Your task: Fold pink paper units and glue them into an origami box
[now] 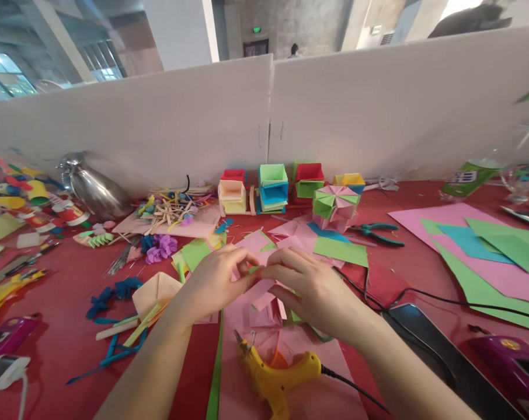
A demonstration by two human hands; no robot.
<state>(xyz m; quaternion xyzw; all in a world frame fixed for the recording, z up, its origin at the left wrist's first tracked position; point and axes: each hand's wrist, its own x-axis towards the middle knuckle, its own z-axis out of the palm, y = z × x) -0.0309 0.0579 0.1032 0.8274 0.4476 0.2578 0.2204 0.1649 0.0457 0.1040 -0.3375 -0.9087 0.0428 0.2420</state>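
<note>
Both hands meet over the pink paper (238, 350) in the middle of the table. My left hand (221, 277) pinches folded paper between thumb and fingers. From the other side my right hand (303, 280) is closed on the same folded paper (263, 287), which is pink with a bit of green; the fingers hide much of it. Just below the hands stands a small pink paper box shape (268, 315). A yellow glue gun (277, 373) lies on the pink paper, its nozzle pointing up and left.
Paper boxes (273, 186) stand along the white partition (159, 122). Pliers (378, 233), coloured sheets (466, 251), a black phone (439, 361) and a cable lie right. A metal jug (93, 186), wood sticks (172, 213) and a beige paper box (155, 294) are left.
</note>
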